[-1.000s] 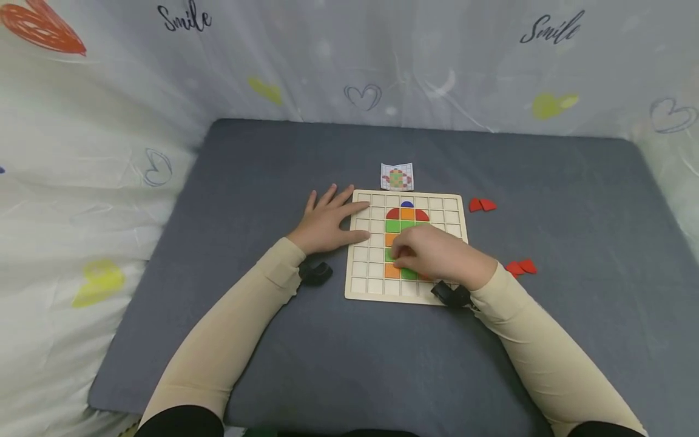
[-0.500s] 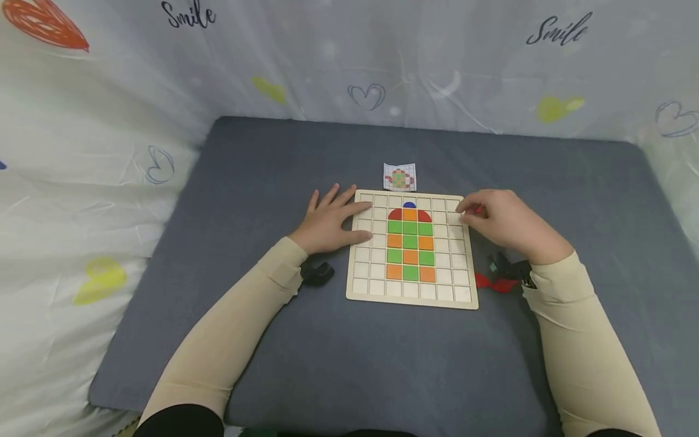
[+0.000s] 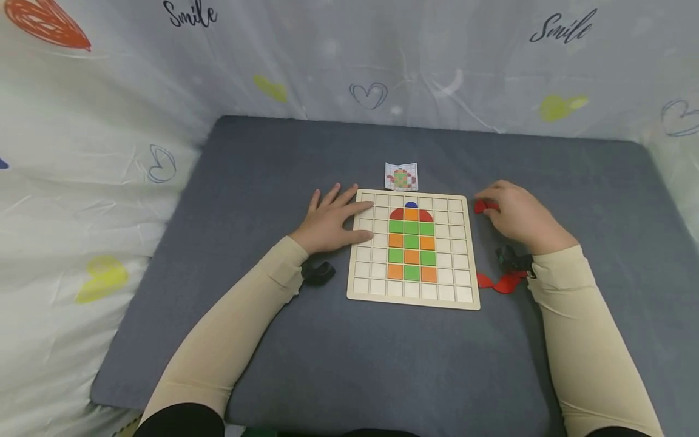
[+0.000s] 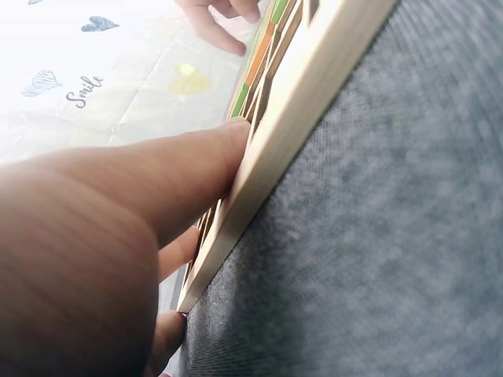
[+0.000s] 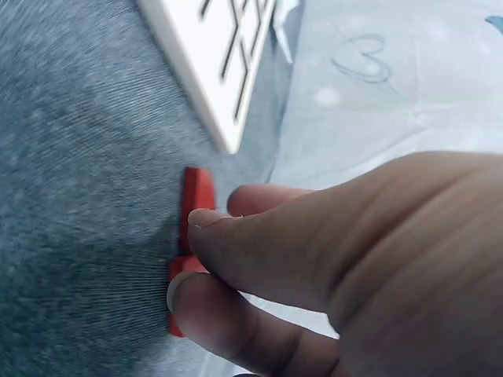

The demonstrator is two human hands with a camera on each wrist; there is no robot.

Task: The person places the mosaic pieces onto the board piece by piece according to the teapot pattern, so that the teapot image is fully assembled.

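My left hand (image 3: pixel 326 229) lies spread at the left edge of a pale wooden grid board (image 3: pixel 446 277), its thumb and a finger resting over the rim. Green and orange square tiles (image 3: pixel 411 241) fill a block in the middle of the board. Above them are rounded red tiles (image 3: pixel 397 214) and a blue half-round tile (image 3: pixel 411 205). Off the board's upper right corner, my right hand (image 3: pixel 521 215) has bent fingers down at two red tiles. Its thumb and index finger pinch one red tile (image 5: pixel 189 264); the other red tile (image 5: pixel 199 188) lies against it on the cloth.
A small printed pattern card (image 3: pixel 401 176) lies behind the board. More red tiles (image 3: pixel 508 283) sit by the board's lower right edge, partly under the right wrist's black camera (image 3: pixel 512 260). Grey cloth (image 3: pixel 306 364) covers the table; a printed curtain (image 3: pixel 306 54) hangs behind.
My right hand has left the tiles on the board and moved right to the red tiles at the upper right. The left hand has stayed on the board's edge.
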